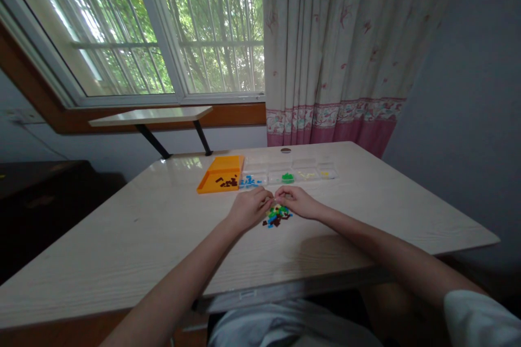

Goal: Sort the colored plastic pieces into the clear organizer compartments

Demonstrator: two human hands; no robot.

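Observation:
A small mixed pile of toy building bricks [277, 217] in brown, blue, green and pale yellow lies on the table. My left hand [253, 206] is at the pile's left side, its fingers curled together in a pinch. From the right, my right hand [299, 201] comes over the pile's far edge with thumb and fingers also pinched. The fingertips of both hands nearly meet. Anything between them is too small to make out. Just beyond stand an orange box [207, 184] with brown bricks [228, 181] and clear boxes with blue bricks [249, 181] and green bricks [287, 178].
Farther right, clear compartments hold pale yellow pieces [306, 175] and yellow pieces [324, 174]. A raised shelf [150, 115] on black legs stands at the table's back left. The wooden table [163, 227] reaches back to a window and a curtain [334, 54].

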